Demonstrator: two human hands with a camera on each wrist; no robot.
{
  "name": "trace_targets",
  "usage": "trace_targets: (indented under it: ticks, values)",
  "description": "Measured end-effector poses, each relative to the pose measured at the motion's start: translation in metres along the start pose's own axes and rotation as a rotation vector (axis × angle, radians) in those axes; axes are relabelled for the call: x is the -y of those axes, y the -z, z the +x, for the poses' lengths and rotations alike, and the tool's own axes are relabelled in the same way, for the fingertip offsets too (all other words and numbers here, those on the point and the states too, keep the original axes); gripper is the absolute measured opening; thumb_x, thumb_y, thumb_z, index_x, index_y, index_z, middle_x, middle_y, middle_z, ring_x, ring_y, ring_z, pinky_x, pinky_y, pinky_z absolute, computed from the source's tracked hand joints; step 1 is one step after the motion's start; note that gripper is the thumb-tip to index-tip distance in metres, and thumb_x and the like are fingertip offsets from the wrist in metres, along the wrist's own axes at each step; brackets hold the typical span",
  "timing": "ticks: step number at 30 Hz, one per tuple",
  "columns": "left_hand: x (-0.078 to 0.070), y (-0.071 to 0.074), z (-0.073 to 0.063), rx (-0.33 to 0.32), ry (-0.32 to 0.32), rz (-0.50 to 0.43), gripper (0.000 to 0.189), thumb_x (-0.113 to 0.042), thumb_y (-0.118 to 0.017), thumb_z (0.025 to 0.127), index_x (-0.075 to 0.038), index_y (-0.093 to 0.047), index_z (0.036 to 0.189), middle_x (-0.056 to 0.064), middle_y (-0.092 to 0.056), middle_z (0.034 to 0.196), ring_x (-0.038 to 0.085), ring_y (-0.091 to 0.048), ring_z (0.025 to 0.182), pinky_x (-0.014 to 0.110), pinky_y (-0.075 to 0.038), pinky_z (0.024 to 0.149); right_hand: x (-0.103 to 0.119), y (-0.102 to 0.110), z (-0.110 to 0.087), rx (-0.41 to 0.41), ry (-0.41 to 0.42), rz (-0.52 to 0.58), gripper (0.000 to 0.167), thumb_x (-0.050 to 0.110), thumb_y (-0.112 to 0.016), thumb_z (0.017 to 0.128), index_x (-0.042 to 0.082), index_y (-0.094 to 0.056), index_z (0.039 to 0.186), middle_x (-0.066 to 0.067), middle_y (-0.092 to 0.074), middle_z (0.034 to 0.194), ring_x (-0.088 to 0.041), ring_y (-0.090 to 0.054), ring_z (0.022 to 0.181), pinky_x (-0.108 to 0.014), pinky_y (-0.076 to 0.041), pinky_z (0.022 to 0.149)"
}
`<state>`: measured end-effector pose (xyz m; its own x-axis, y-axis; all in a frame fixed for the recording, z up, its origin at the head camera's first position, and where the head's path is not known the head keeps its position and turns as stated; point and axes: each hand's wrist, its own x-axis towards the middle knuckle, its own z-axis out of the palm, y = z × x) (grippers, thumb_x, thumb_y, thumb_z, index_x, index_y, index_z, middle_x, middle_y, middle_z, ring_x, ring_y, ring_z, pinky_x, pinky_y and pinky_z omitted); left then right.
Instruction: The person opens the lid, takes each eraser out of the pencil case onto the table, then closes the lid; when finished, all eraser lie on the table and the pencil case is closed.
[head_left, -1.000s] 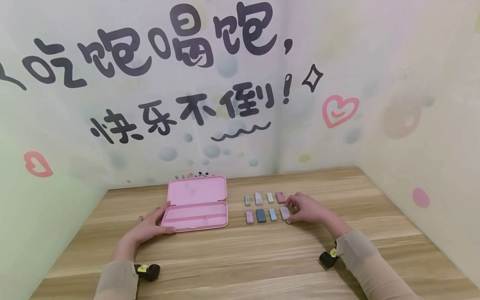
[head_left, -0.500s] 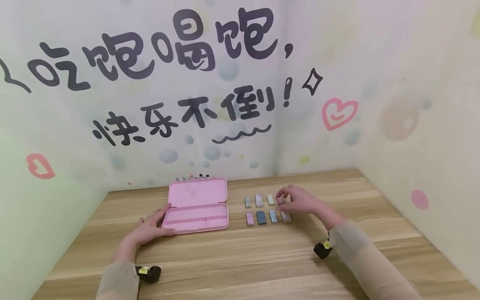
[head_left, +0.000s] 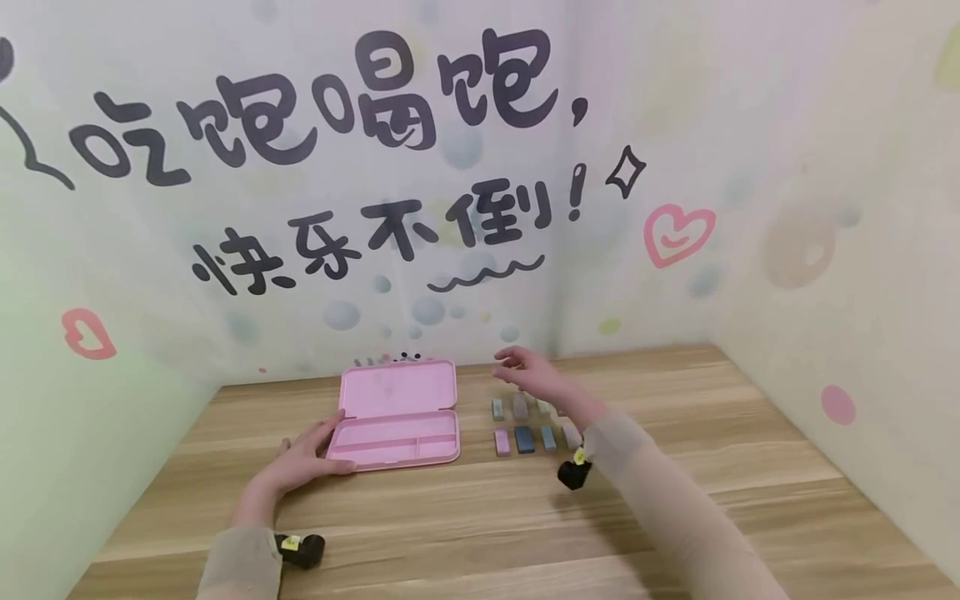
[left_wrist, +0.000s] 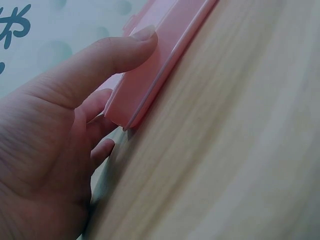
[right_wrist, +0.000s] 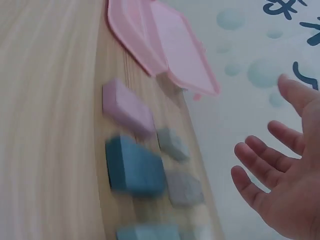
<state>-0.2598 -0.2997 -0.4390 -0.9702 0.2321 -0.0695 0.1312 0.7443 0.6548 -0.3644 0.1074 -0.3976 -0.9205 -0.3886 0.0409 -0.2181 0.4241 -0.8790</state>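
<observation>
A pink pencil case [head_left: 397,390] lies with its lid up and its compartments bare. My left hand [head_left: 303,458] grips its left end; in the left wrist view the thumb [left_wrist: 132,52] lies over the edge while the other fingers bend round the end. Two rows of small pastel blocks sit to its right. Pink [head_left: 502,442], dark blue [head_left: 524,439] and light blue [head_left: 549,438] ones are in front, grey-green [head_left: 497,408] and lilac [head_left: 520,406] behind. Over the back row my right hand [head_left: 531,372] hovers, fingers spread, holding nothing. Its forearm hides the back row's right end.
The wooden table [head_left: 420,533] meets a printed wall [head_left: 375,275] right behind the case and blocks, with side walls left and right. Each wrist wears a small black camera, on the left [head_left: 302,548] and on the right [head_left: 574,472].
My right hand has left the blocks at the right end and moved left and back, lifted above the back row. The left hand keeps its place on the pencil case.
</observation>
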Motion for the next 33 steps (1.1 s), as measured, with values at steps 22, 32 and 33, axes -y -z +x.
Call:
trace_targets:
  ticks: [22, 32, 33]
  values:
    - [0.001, 0.001, -0.001, -0.010, 0.011, 0.012, 0.101, -0.045, -0.076, 0.079, -0.011, -0.020, 0.155, 0.028, -0.017, 0.156, 0.047, -0.006, 0.143, 0.068, 0.011, 0.106, 0.006, -0.081, 0.058, 0.013, -0.334, 0.869, 0.067, 0.042, -0.045, 0.102, -0.002, -0.026, 0.149, -0.026, -0.033, 0.150, -0.037, -0.039, 0.135, -0.046, -0.037, 0.107]
    - [0.002, 0.001, 0.000, -0.012, 0.025, -0.016, 0.103, -0.046, -0.077, 0.077, -0.011, -0.021, 0.155, 0.027, -0.018, 0.156, 0.045, -0.006, 0.143, 0.066, 0.011, 0.107, 0.008, -0.103, 0.072, -0.035, -0.368, 0.973, 0.061, 0.033, -0.042, 0.105, -0.007, -0.027, 0.147, -0.029, -0.032, 0.147, -0.036, -0.033, 0.137, -0.046, -0.030, 0.111]
    - [0.001, 0.001, 0.000, -0.012, 0.026, -0.019, 0.103, -0.046, -0.078, 0.077, -0.012, -0.021, 0.155, 0.027, -0.018, 0.156, 0.045, -0.006, 0.144, 0.066, 0.011, 0.107, 0.008, -0.105, 0.073, -0.039, -0.368, 0.984, 0.059, 0.033, -0.041, 0.105, -0.007, -0.028, 0.147, -0.028, -0.034, 0.146, -0.035, -0.034, 0.136, -0.045, -0.030, 0.111]
